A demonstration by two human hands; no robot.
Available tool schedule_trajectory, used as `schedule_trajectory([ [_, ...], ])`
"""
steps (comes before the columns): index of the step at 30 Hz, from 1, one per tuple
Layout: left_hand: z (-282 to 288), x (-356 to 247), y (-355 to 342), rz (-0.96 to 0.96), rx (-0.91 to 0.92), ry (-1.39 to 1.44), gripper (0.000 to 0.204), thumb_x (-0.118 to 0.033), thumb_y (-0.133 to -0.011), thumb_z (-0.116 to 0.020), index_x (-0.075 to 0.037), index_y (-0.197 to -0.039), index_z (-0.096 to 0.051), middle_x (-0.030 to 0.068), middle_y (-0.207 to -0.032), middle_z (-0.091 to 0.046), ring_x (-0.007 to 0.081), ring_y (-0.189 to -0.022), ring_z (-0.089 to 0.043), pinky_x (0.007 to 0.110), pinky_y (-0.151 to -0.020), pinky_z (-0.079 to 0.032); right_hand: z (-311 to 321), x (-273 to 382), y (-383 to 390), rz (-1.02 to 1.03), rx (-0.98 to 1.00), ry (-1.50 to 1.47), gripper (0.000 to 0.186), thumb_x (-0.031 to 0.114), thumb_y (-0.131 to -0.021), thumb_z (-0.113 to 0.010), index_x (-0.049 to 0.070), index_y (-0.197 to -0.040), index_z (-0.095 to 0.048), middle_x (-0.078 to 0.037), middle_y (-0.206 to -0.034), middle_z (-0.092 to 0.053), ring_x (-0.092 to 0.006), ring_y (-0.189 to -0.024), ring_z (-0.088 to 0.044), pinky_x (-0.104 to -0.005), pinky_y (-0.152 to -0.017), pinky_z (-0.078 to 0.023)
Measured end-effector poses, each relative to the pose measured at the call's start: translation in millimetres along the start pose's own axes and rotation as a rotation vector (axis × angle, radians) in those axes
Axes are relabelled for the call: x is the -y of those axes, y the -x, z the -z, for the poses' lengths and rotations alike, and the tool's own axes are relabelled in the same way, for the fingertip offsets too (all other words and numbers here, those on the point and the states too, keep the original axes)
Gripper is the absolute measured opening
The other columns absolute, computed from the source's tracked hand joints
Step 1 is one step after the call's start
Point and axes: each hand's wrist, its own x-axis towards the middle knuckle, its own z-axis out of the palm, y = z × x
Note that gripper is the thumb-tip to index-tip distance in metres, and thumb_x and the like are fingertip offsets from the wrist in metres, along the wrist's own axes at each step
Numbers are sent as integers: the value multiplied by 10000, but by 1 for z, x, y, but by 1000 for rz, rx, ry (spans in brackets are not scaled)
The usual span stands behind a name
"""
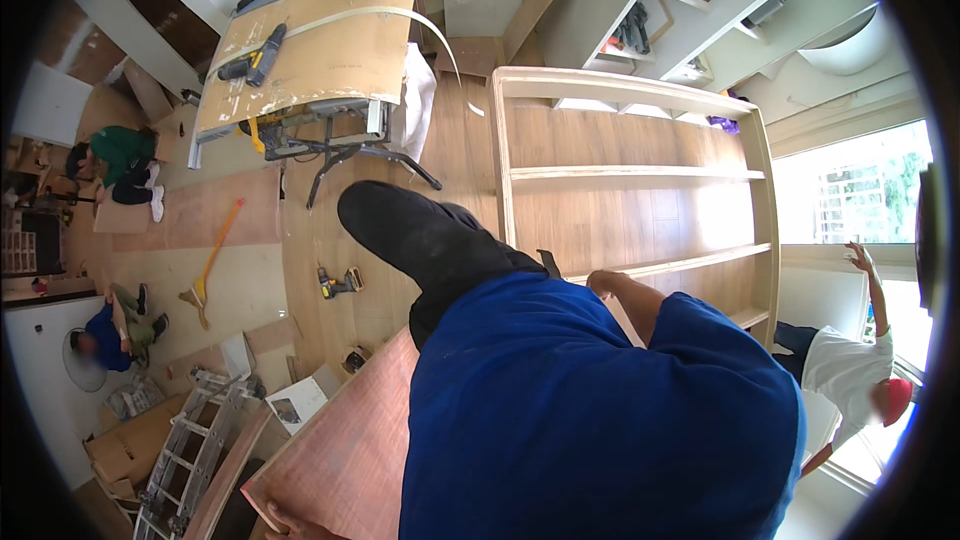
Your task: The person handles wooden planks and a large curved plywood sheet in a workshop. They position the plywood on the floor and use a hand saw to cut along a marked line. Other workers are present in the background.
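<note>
the left hand (297,524), curled over its edge, holds the reddish panel (345,440) near-left of the wooden frame (635,173), probably steadying it. the right hand (603,285) is at the frame's near side; its grip i cannot tell. far-left of the frame, a drill (265,58) lies sideways on the table (340,75), likely for stability.

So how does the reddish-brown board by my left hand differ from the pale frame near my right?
Colour: the reddish-brown board is darker; the pale frame is light wood.
Form: the board shows a solid face, while the frame is open, with crossbars and floor visible through it.
Hands: the left hand is at the board's edge; the right hand is beside the frame.
Shared: your body partly hides both.
</note>
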Motion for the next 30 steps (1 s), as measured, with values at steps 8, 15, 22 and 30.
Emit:
schedule_trajectory([
  [8, -2, -6, -2, 30, -96, 31, 844, -795, -954, -457, 13, -921, -700, 220, -821, -682, 430, -707, -671, 550, -618, -523, 154, 56, -53, 206, -398, 290, 473, 417, -966, -562, 0, -951, -786, -222, -991, -764, -381, -918, -747, -517, -871, -586],
  [15, 25, -6, 3, 38, -72, 35, 832, -791, -962, -441, 3, -973, -690, 212, -873, -672, 427, -741, -661, 557, -641, -518, 259, 7, -31, 121, -710, 358, 417, 331, -862, -588, -16, -987, -784, -279, -1118, -726, -426, -1086, -700, -487, -974, -551],
  [22, 49, -33, 30, 107, -64, 0, 821, -787, -969, -426, -7, -1025, -679, 203, -925, -662, 423, -776, -652, 565, -665, -514, 373, -50, -2, -197, -738, 280, 373, 249, -877, -640, 72, -1184, -757, -215, -1281, -705, -382, -1222, -665, -514, -1025, -541],
  [30, 71, -30, 100, 41, -200, -2, 813, -782, -977, -409, -19, -1085, -668, 193, -984, -650, 419, -815, -641, 574, -692, -509, 592, -184, 17, -253, -1450, -492, 443, 298, -906, -631, 128, -1312, -679, -214, -1303, -688, -415, -1246, -630, -510, -1042, -500],
])
